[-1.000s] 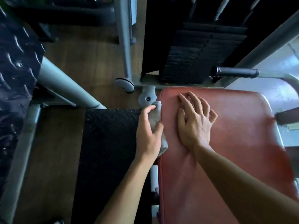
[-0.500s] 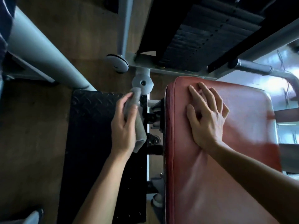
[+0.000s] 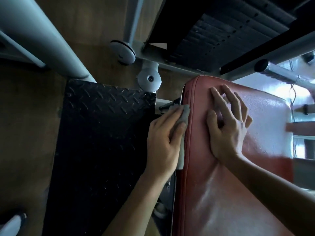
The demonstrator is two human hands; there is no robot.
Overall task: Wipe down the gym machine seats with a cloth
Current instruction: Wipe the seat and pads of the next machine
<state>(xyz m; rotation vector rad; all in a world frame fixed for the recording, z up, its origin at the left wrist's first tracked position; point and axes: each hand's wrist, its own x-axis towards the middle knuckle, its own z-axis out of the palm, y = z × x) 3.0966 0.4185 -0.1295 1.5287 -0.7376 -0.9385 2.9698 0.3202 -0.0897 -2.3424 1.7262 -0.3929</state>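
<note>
The red seat (image 3: pixel 221 184) fills the right side, beside a black plate (image 3: pixel 105 142). The right hand (image 3: pixel 228 126) lies spread flat on it. The left hand (image 3: pixel 163 142) presses the grey cloth (image 3: pixel 236 114) against the seat's left edge.

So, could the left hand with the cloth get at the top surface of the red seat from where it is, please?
Probably yes: the left hand presses the cloth against the red seat side edge, and the top beside it is bare; only the right hand lies flat farther across.
</note>
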